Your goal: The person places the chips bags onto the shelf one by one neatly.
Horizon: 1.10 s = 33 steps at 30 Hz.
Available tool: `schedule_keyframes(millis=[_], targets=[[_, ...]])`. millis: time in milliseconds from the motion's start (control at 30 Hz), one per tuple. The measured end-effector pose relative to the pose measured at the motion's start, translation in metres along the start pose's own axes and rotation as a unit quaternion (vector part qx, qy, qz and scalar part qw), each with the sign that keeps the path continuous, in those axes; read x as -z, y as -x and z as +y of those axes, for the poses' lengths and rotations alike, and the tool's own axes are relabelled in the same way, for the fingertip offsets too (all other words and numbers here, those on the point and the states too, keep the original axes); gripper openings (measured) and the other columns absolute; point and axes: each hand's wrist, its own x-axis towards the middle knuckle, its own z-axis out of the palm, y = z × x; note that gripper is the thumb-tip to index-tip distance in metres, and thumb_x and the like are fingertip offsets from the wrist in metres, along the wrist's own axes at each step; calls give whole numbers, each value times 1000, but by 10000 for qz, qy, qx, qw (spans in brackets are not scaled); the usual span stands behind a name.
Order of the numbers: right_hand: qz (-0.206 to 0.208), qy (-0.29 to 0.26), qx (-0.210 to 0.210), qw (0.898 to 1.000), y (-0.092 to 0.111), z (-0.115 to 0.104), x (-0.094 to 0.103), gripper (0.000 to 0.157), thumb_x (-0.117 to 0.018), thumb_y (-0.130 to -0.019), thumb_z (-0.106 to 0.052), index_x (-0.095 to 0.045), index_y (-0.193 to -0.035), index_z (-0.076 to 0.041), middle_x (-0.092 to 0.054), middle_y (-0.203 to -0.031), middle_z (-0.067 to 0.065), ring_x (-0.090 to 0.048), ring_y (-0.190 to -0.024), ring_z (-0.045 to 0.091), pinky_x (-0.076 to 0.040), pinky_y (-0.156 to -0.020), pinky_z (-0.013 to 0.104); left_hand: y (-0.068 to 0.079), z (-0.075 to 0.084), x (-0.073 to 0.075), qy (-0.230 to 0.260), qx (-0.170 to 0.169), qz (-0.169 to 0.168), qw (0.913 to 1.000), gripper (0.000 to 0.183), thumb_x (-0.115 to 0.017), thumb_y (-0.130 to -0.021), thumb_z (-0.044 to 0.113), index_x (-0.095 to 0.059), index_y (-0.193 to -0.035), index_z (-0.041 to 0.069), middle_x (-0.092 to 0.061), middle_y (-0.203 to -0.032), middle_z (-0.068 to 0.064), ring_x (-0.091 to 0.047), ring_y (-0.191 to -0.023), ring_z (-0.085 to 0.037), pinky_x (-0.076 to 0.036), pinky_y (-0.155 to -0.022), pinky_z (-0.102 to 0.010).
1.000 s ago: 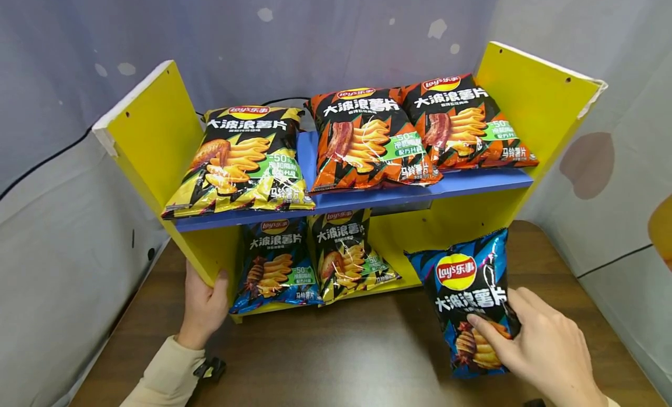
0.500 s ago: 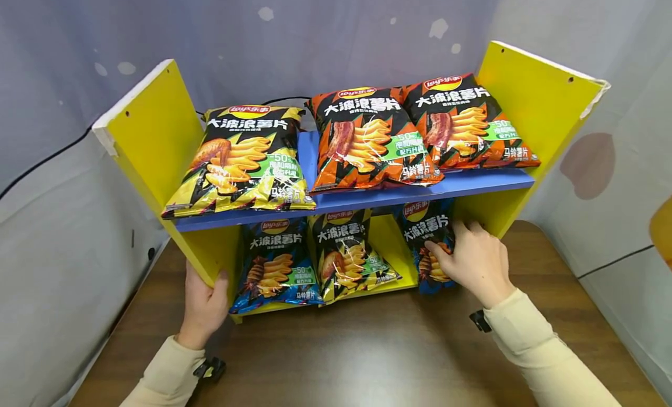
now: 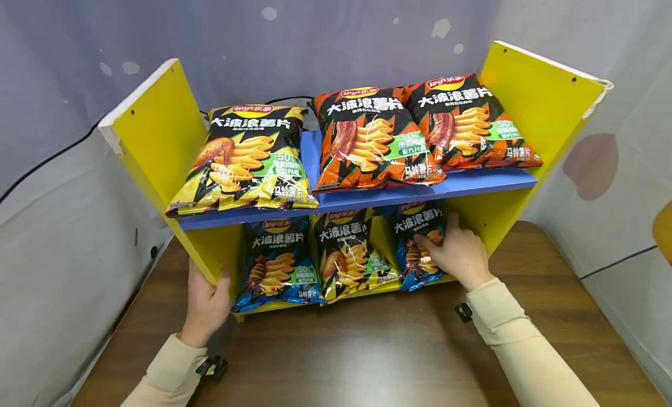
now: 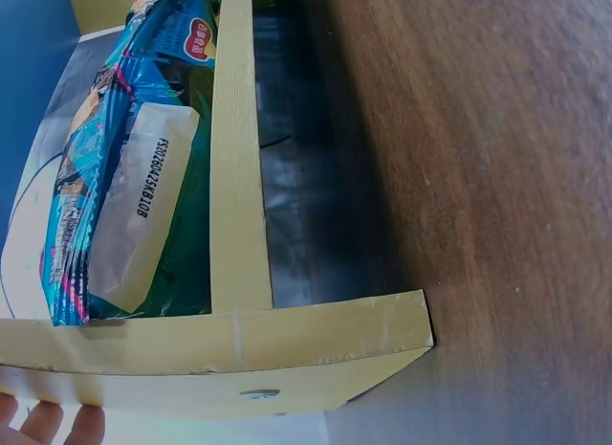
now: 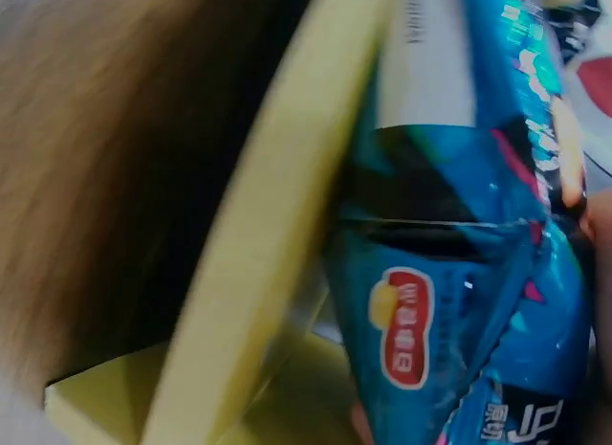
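My right hand [image 3: 462, 252] holds a blue-and-black bag of potato chips [image 3: 415, 223] by its right side, thumb across the front. This bag stands in the right part of the lower level of a yellow shelf rack [image 3: 483, 220], its top under the blue upper board [image 3: 367, 198]. In the right wrist view the bag's underside [image 5: 449, 321] is close beside the yellow front edge. At the lower left, my left hand [image 3: 207, 308] grips the rack's left side panel [image 3: 199, 246], thumb at the front edge. Its fingertips [image 4: 86, 426] show along the outer face in the left wrist view.
On the lower level stand another blue chip bag [image 3: 278, 264] and a yellow-black one [image 3: 346, 255]. The upper board bears a yellow-black bag [image 3: 247, 156] and two red-black bags [image 3: 367, 139] [image 3: 467, 121]. A brown wooden table [image 3: 336, 354] supports the rack; a grey curtain [image 3: 336, 34] hangs behind.
My right hand has carried the blue chip bag from in front of the rack into its lower level, then left toward the yellow-black bag. The left hand keeps its grip.
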Motion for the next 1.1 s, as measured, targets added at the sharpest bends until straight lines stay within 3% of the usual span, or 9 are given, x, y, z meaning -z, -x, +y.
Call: schedule_keyframes(millis=[167, 200, 433, 600, 733, 867, 967, 1100], targets=[[70, 102, 337, 9994, 0, 6, -13, 92, -64, -98, -52, -18, -167, -13, -55, -110, 35, -42, -39, 20, -31, -35, 33, -2, -2, -2, -97, 74, 20, 9999, 71, -51, -85, -19, -33, -153, -6, -47, -135, -29, -53, -121, -22, -40, -111, -17], [27, 117, 388, 9992, -1, 7, -15, 88, -62, -99, -52, -19, -167, -15, -53, -117, 38, -43, -40, 21, -32, -36, 33, -2, -2, -3, -132, 106, 23, 9999, 72, -51, -85, -19, -32, -153, -5, -47, -136, -28, -53, -121, -22, -40, -111, -17], [-683, -42, 68, 9976, -4, 18, -23, 81, -43, -105, -58, -16, -167, -13, -46, -130, 44, -58, -57, 32, -51, -53, 49, -7, 2, -8, 48, 257, -150, 9995, 86, -47, -84, -23, -23, -161, 5, -40, -149, -26, -49, -136, -28, -38, -116, -18], [-854, 49, 65, 9963, -5, 23, -24, 79, -35, -107, -59, -14, -167, -12, -43, -134, 45, -61, -66, 38, -54, -63, 56, -9, 1, -9, 99, 279, -199, 9994, 89, -46, -83, -24, -20, -162, 6, -37, -152, -26, -47, -141, -30, -37, -118, -19], [-482, 226, 308, 9981, -1, 22, -21, 74, -39, -108, -52, -23, -165, -7, -47, -129, 43, -60, -67, 39, -53, -59, 56, -7, -2, -10, -50, 140, -88, 9999, 80, -50, -84, -21, -28, -158, 0, -43, -144, -27, -51, -130, -26, -38, -115, -17], [43, 329, 565, 9978, 8, 17, -15, 68, -48, -107, -43, -34, -161, -3, -51, -125, 40, -61, -82, 46, -52, -61, 57, -6, -4, -6, -268, 94, -45, 9996, 75, -54, -85, -17, -34, -155, -2, -47, -136, -28, -52, -121, -20, -39, -110, -17], [363, 347, 711, 9962, 16, 12, -7, 65, -55, -105, -39, -41, -157, -1, -53, -126, 37, -61, -96, 50, -54, -69, 62, -5, -2, -1, -470, 345, -98, 9983, 72, -56, -87, -15, -36, -154, -1, -48, -133, -26, -53, -119, -14, -40, -107, -15], [596, 385, 845, 9939, 27, 7, 8, 61, -61, -103, -34, -48, -151, 1, -56, -124, 33, -62, -100, 50, -53, -75, 65, -3, 4, 6, -814, 644, -130, 9945, 69, -60, -88, -12, -39, -153, 1, -48, -131, -23, -53, -116, -7, -40, -104, -12]])
